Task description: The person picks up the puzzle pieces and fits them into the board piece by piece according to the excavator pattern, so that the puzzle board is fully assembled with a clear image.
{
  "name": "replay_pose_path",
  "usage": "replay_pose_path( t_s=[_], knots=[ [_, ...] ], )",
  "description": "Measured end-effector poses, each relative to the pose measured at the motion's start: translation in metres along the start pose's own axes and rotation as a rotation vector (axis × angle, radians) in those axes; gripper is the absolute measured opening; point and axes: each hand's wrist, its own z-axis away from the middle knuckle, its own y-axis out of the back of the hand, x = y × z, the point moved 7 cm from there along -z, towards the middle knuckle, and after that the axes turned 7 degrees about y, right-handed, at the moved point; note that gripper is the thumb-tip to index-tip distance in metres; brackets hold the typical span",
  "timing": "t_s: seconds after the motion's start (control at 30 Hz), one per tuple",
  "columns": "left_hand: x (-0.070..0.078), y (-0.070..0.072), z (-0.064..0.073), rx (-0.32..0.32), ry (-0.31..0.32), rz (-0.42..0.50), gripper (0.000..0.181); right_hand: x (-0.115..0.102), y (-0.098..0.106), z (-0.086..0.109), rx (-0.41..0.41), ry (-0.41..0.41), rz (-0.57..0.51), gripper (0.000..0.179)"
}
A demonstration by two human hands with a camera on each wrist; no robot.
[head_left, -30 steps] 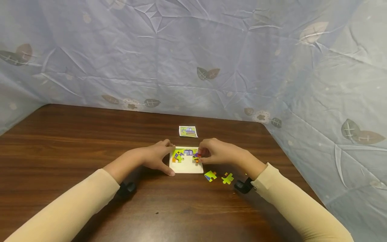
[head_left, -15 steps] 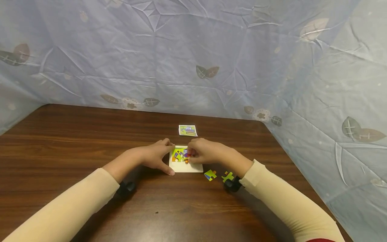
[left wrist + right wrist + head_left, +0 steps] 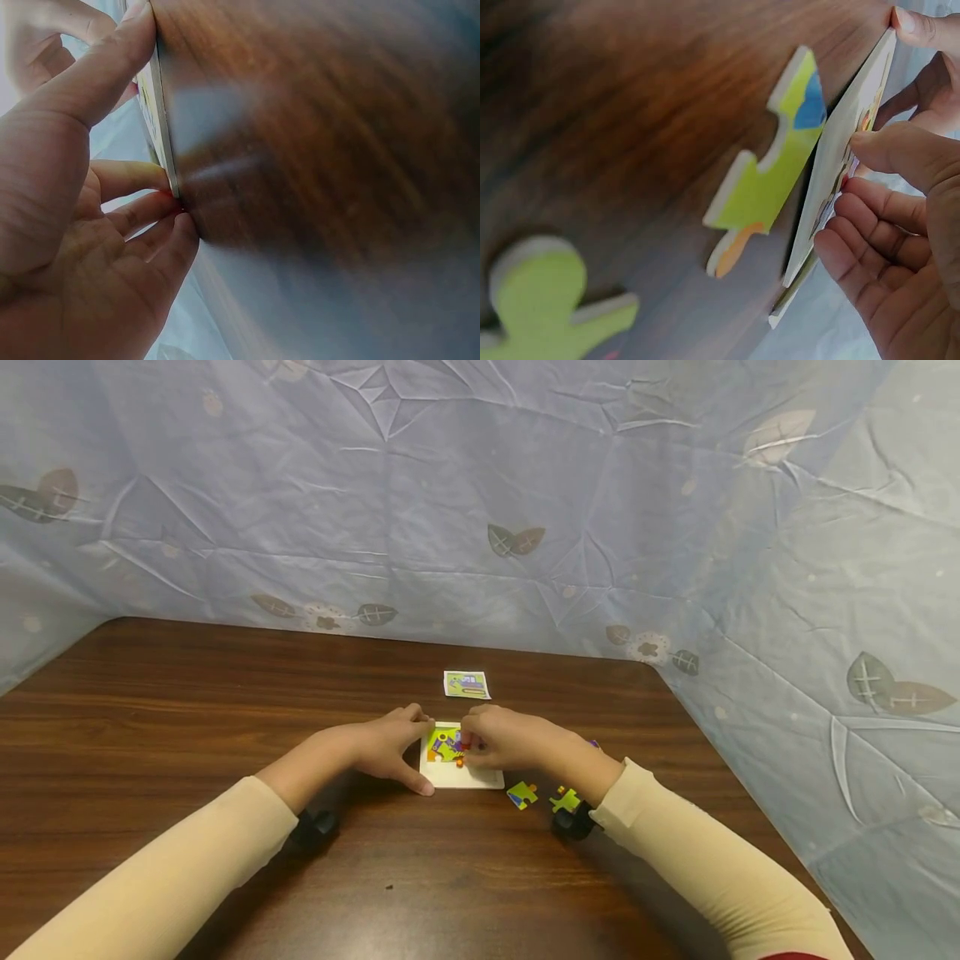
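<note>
A pale puzzle board (image 3: 480, 779) lies on the table, with colourful pieces filling the upper left of its recess. My left hand (image 3: 390, 750) grips it at the left side, thumb by the near corner and fingers by the far one; the left wrist view shows the board's edge (image 3: 166, 142) between them. Over the board, my right hand (image 3: 506, 739) pinches a puzzle piece (image 3: 461, 762) with red and orange parts, down against the assembled pieces. Its fingers hide most of that piece and the board's upper right.
A loose green and blue puzzle piece (image 3: 522, 794) lies just right of the board. Another green piece (image 3: 564, 800) sits beside the right wrist, partly covered by its black strap device. A small picture card (image 3: 466, 684) lies beyond the board. Patterned cloth (image 3: 450, 527) hangs behind the table.
My right hand has moved left across the board with the puzzle piece, up to the assembled pieces, and shifted only slightly in the last half second. The left hand has stayed put.
</note>
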Motion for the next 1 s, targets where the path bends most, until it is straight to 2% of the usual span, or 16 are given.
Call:
replay_pose_path(
  t_s=[0.3,0.77,0.9,1.0],
  knots=[
    [0.001,0.0,0.001,-0.007,-0.002,-0.003,0.108,-0.002,0.001,-0.001,-0.045,-0.023,-0.034,0.013],
    [0.0,0.001,0.0,0.002,-0.001,-0.01,0.107,-0.01,0.003,-0.003,-0.051,-0.089,0.044,0.007],
    [0.001,0.001,0.001,-0.007,-0.001,-0.007,0.108,-0.011,0.003,-0.001,-0.042,-0.102,0.055,0.021],
    [0.001,0.0,0.0,-0.013,0.003,0.0,0.108,-0.012,0.003,0.001,-0.037,-0.082,0.049,0.03]
  ],
)
